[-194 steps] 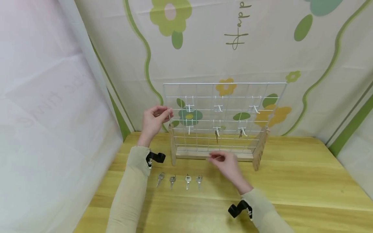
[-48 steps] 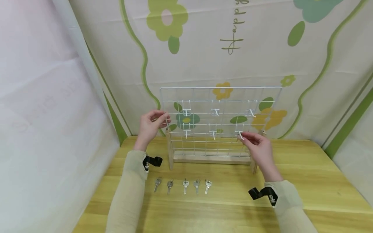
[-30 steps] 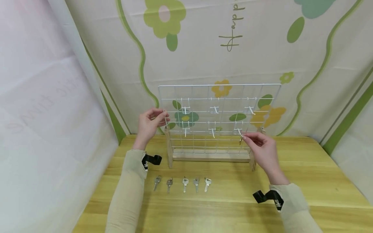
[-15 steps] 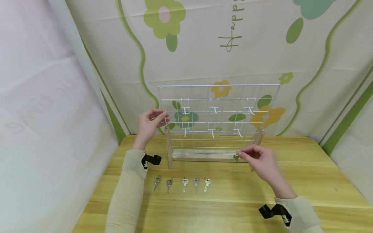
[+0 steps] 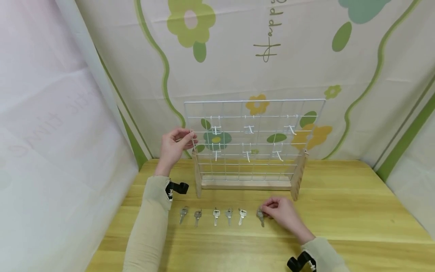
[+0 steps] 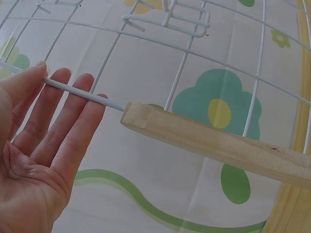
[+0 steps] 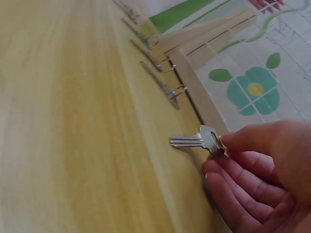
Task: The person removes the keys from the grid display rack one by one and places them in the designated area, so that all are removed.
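My left hand (image 5: 175,148) pinches the left edge wire of a white wire grid rack (image 5: 246,184) between thumb and fingers. In the left wrist view that hand (image 6: 46,128) holds the wire just above the wooden side post (image 6: 204,134). My right hand (image 5: 283,213) pinches a silver key (image 5: 260,218) by its ring end, low over the table at the right end of a row of keys (image 5: 216,217). The right wrist view has this key (image 7: 192,141) with its blade pointing away from the fingers. White hooks (image 5: 279,155) in two rows on the grid carry no keys.
The rack's wooden base stands on a wood-grain table (image 5: 357,211), in front of a flower-printed cloth backdrop (image 5: 231,75). A white cloth (image 5: 68,132) hangs along the left side. Black wrist mounts (image 5: 179,187) sit on both sleeves.
My right hand took the key off the lower right hook and carried it down and left to the row. Earlier, another key joined the row. My left hand stays on the rack.
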Available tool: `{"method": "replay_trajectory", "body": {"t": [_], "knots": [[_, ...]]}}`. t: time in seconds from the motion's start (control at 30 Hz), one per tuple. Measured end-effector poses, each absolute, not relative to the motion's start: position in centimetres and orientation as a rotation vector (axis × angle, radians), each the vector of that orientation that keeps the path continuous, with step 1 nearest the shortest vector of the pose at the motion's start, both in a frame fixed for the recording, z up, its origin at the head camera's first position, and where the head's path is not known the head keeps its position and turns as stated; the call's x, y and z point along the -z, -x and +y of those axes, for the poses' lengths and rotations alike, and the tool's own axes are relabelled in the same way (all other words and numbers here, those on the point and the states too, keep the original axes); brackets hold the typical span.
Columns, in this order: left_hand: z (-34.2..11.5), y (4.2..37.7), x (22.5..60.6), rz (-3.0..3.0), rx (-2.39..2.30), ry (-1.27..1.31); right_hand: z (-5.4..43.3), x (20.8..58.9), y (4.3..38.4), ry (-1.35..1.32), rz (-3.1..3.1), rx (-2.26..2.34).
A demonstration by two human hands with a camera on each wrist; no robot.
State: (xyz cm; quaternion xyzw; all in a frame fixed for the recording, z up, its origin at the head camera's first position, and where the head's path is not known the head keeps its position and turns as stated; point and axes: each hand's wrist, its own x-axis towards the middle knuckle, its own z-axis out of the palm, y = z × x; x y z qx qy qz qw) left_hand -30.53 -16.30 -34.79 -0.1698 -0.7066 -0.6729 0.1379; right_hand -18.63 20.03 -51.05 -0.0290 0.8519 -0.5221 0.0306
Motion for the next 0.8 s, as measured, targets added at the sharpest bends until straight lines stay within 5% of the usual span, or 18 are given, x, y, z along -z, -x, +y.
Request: {"method": "replay_trajectory", "body": {"t": [0.8], "knots": [[-16.1,30.6,34.6,-2.015,1.906,0.509,19.7,51.4,19.6,0.078,2.897,1.358]]}}
